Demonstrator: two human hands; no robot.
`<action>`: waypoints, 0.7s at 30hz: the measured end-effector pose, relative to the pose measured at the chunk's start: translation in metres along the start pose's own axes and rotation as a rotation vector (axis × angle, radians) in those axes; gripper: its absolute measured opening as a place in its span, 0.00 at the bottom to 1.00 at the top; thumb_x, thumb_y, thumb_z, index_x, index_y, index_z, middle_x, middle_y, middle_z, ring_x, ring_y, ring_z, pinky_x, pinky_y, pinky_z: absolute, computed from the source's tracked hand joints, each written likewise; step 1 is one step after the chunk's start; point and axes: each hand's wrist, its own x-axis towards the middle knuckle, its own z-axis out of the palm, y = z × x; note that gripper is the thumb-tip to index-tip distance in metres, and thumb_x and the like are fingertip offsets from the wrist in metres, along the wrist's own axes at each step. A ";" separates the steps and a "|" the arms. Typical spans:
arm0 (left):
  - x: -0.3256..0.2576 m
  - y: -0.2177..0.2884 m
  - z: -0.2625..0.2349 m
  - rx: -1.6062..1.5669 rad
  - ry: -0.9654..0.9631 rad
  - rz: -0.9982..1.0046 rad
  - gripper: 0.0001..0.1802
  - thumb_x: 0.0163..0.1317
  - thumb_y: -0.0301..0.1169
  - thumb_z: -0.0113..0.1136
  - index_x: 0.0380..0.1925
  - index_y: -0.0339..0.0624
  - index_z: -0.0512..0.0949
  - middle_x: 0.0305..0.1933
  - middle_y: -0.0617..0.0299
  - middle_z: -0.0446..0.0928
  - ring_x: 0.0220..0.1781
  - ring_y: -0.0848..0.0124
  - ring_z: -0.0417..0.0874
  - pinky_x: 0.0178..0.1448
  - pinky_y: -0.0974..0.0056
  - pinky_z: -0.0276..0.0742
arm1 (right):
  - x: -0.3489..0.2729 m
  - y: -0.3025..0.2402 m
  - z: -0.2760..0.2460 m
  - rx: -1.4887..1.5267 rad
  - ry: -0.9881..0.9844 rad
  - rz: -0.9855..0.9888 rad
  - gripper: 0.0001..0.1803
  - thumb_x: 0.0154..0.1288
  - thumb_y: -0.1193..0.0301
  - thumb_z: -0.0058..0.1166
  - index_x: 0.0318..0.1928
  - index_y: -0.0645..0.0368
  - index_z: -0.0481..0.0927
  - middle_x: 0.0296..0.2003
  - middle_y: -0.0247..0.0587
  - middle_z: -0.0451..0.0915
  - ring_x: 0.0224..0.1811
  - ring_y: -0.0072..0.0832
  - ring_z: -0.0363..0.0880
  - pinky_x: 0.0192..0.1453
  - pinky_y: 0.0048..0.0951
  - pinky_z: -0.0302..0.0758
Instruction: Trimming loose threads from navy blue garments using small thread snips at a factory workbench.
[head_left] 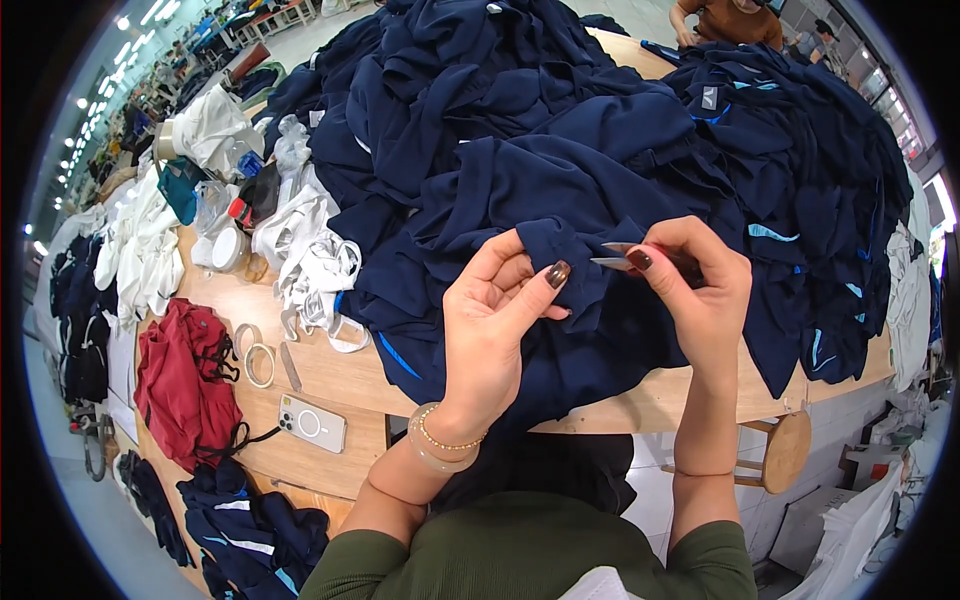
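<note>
A navy blue garment (560,245) is pinched between the thumb and fingers of my left hand (508,290), and its cloth hangs down over the table's front edge. My right hand (695,280) is closed around small thread snips (615,256). Their two pointed metal blades are parted and face left, close to the cloth's edge; I cannot tell whether they touch it. Most of the snips' body is hidden in my palm. Right behind both hands rises a big heap of navy garments (480,110).
More navy garments with light blue strips (800,200) lie at the right. On the left are white cloth pieces (310,250), a red garment (185,380), tape rolls (260,365) and a phone (312,424). A wooden stool (787,452) stands below right. Another person (735,22) is across the table.
</note>
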 end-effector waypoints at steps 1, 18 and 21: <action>0.000 0.000 0.000 -0.004 -0.002 0.009 0.18 0.63 0.20 0.60 0.53 0.29 0.73 0.45 0.55 0.82 0.43 0.76 0.84 0.41 0.74 0.81 | -0.001 0.000 0.000 -0.014 -0.017 -0.017 0.07 0.62 0.75 0.63 0.33 0.65 0.78 0.27 0.32 0.78 0.26 0.14 0.73 0.31 0.13 0.66; 0.002 -0.006 0.000 -0.116 -0.007 -0.025 0.16 0.66 0.20 0.56 0.53 0.28 0.73 0.47 0.53 0.81 0.46 0.73 0.84 0.47 0.69 0.86 | 0.000 0.002 0.013 0.153 0.017 0.111 0.02 0.60 0.84 0.57 0.34 0.67 0.78 0.30 0.31 0.79 0.32 0.13 0.71 0.38 0.15 0.66; 0.002 -0.004 0.000 -0.124 -0.007 -0.004 0.16 0.66 0.19 0.56 0.53 0.28 0.73 0.47 0.53 0.81 0.46 0.73 0.84 0.46 0.69 0.86 | 0.001 0.002 0.008 0.199 0.093 0.134 0.01 0.63 0.80 0.56 0.35 0.64 0.77 0.31 0.30 0.76 0.33 0.13 0.71 0.42 0.14 0.69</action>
